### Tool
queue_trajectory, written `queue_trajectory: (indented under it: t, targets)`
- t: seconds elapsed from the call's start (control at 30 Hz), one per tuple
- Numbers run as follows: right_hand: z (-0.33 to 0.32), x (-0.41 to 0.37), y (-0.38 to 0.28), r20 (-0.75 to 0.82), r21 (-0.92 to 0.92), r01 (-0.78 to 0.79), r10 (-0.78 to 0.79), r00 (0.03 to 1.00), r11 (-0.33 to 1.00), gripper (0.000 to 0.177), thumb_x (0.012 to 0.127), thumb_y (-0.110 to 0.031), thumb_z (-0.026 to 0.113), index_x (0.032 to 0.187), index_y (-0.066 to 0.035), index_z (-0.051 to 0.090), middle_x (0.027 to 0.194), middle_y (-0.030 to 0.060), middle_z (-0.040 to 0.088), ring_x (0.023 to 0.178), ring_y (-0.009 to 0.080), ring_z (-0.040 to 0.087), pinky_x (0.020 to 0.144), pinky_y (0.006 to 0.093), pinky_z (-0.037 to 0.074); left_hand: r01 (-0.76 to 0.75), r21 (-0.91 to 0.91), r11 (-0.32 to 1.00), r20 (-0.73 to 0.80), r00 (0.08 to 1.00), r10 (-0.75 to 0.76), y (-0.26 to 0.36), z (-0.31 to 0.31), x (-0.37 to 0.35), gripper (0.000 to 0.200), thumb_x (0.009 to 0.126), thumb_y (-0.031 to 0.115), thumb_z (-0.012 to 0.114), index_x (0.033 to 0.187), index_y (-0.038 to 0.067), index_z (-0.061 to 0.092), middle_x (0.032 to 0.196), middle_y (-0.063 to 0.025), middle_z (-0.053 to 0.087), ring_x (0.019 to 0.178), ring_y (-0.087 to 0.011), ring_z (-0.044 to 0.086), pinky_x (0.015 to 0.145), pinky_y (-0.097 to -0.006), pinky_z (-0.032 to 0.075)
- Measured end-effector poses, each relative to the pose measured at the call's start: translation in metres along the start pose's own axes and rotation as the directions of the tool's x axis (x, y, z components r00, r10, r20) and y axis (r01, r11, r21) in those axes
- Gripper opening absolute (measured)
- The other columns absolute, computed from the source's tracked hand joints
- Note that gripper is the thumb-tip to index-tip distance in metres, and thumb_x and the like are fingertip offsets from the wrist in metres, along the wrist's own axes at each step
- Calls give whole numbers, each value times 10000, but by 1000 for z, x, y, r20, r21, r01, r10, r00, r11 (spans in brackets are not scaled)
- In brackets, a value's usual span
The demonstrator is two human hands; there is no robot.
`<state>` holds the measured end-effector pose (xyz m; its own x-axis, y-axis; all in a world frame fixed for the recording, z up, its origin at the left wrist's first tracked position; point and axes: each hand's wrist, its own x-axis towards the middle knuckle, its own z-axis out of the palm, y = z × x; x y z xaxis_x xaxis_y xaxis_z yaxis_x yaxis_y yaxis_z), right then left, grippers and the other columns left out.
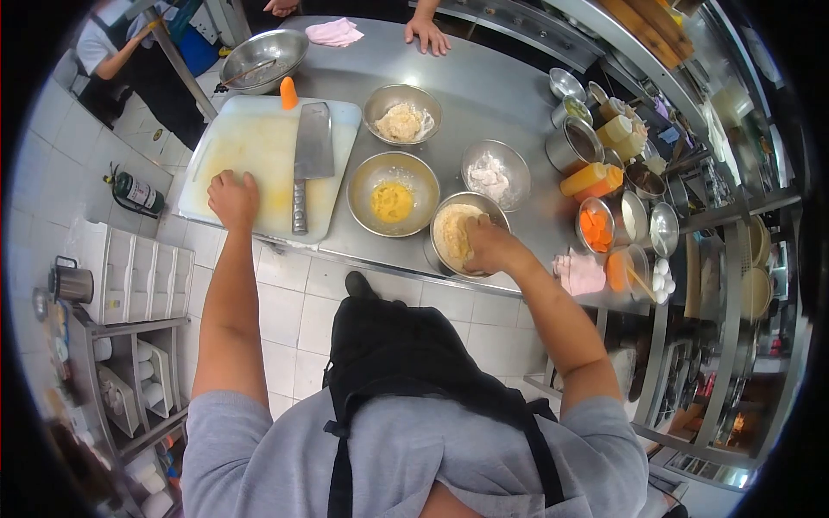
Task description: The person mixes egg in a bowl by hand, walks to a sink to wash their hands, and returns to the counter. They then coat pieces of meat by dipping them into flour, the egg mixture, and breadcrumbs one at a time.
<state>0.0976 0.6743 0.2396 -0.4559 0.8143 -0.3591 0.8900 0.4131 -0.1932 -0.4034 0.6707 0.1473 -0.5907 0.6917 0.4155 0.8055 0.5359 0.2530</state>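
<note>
My left hand (233,198) rests on the white cutting board (203,186), its fingers curled; whether anything is under them is hidden. To its right lies a cleaver (314,142), handle toward me. My right hand (490,244) reaches into a metal bowl of pale crumbs (452,231), fingers bent into the crumbs around something I cannot make out. Left of that stands a bowl of yellow mixture (391,200). Behind are a bowl with a crumb-coated mass (404,122) and a bowl of white powder (488,175). An orange carrot piece (288,93) sits at the board's far edge.
At the back left is a large metal bowl (263,62) beside a pink cloth (334,33). Another person's hand (427,35) rests on the far table edge. Sauce bottles (591,180), sliced carrots (596,226), eggs (662,281) and a second cloth (579,271) line the right side.
</note>
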Motion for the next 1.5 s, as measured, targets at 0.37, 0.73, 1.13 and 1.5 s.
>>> queue_trajectory:
  t: [0.37, 0.73, 1.13, 1.5]
  targets:
    - [-48, 4, 7, -109, 270, 245, -223, 969, 931, 391, 821, -170, 658, 1177, -7, 658, 1046, 238, 693, 1012, 412, 660, 900, 440, 522, -28, -2, 1000, -57, 998, 28, -1, 3, 0, 458, 897, 390, 611, 1163, 20, 654, 1203, -184, 628, 1127, -380, 566, 957, -507, 449]
    - [-3, 23, 0, -11, 438, 189, -205, 979, 879, 282, 923, -231, 516, 953, 26, 628, 1002, 246, 662, 929, 381, 631, 869, 468, 490, 4, 12, 1000, -7, 1000, -4, 2, -1, 1, 455, 890, 377, 613, 1168, 17, 630, 1213, -176, 606, 1145, -371, 543, 973, -509, 427]
    - [-5, 44, 8, 59, 369, 205, -243, 968, 907, 327, 967, -246, 427, 987, 26, 607, 1014, 257, 646, 987, 409, 609, 915, 465, 467, 11, -155, 988, 7, 1000, -10, -9, 1, 2, 460, 886, 371, 645, 1181, 19, 652, 1219, -183, 625, 1178, -374, 549, 1022, -493, 403]
    - [0, 53, 6, 28, 311, 253, -275, 961, 916, 405, 909, -271, 521, 1053, 80, 663, 1097, 284, 667, 1075, 405, 639, 949, 462, 492, -576, -742, 343, -241, 707, 666, 154, -108, -194, 227, 768, 41, 708, 988, 30, 653, 1000, -139, 664, 923, -338, 629, 824, -425, 502]
